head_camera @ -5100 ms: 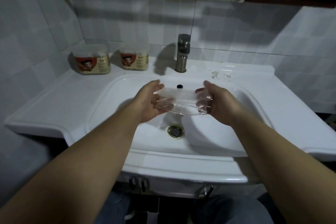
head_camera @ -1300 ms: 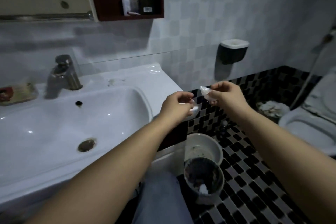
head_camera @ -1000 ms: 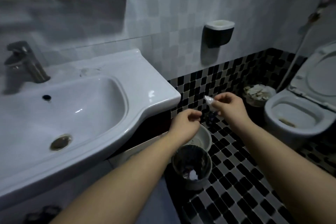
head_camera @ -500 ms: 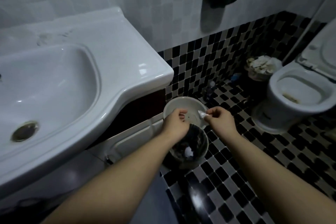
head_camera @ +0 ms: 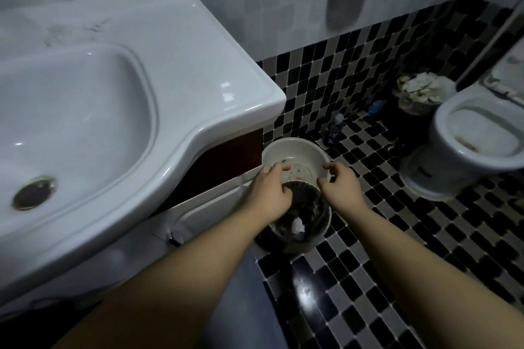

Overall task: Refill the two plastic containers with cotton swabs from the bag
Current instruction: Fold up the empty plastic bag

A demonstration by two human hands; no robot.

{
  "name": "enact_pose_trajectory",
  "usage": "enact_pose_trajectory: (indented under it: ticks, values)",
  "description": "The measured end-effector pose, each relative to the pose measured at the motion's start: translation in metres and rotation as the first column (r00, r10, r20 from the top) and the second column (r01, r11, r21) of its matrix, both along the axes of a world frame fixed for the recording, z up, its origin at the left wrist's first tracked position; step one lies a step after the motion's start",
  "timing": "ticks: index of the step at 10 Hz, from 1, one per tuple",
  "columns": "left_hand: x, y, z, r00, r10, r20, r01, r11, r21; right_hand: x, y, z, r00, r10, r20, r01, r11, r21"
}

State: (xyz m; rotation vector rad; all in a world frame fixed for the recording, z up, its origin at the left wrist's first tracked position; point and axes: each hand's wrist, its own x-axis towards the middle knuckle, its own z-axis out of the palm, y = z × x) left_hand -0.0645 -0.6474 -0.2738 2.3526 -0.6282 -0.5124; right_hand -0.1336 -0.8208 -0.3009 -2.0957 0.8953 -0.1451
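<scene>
My left hand (head_camera: 270, 195) and my right hand (head_camera: 338, 188) hover side by side over a small dark waste bin (head_camera: 297, 221) on the floor. Both hands have loosely spread fingers and hold nothing. A crumpled white scrap (head_camera: 297, 226) lies inside the bin. The two plastic containers and the cotton swab bag are out of view.
A white bowl-shaped basin (head_camera: 295, 157) stands on the tiled floor just behind the bin. The white sink (head_camera: 136, 110) and its cabinet fill the left. A toilet (head_camera: 476, 147) stands at the right, with a full waste basket (head_camera: 416, 96) and a small bottle (head_camera: 334, 129) near the wall.
My view swung from the sink down to the floor bin. My right hand held a small crumpled white piece half a second ago; now it is empty and both hands are lower over the bin.
</scene>
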Motion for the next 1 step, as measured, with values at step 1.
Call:
enact_pose_trajectory:
  ticks: [1]
  values:
    - [-0.0045,-0.0018,0.0151,0.999,0.015,0.049,-0.014,0.999,-0.033,0.0037,0.0013,0.0132,0.999,0.002,0.040,0.002,0.996,-0.089]
